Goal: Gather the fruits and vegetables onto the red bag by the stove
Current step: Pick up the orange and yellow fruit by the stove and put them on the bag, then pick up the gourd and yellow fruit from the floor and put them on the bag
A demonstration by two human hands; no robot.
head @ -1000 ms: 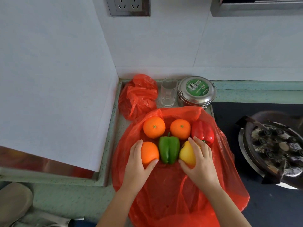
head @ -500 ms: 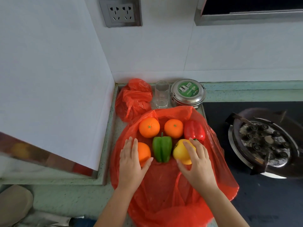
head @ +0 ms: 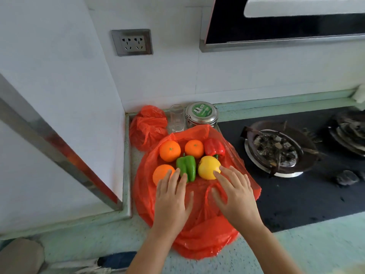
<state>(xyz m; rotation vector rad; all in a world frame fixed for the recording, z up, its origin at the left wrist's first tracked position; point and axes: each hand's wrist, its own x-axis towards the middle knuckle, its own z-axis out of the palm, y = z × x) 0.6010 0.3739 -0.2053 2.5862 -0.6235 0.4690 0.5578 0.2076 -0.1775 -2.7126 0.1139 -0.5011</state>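
Both grips are spread flat: left hand point(head: 171, 202) touching an orange point(head: 161, 173), right hand point(head: 236, 198) touching the yellow fruit point(head: 208, 168). Centre frame, all produce sits on the red bag point(head: 199, 230). Green tin label point(head: 201, 110) unreadable.

The round metal tin point(head: 201, 114) beyond the open hands carries a green label with white markings. Its print is too small to read. No other text shows.

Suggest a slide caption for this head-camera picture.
Both hands, left and right, open beside six fruits and peppers on the red bag by the stove.
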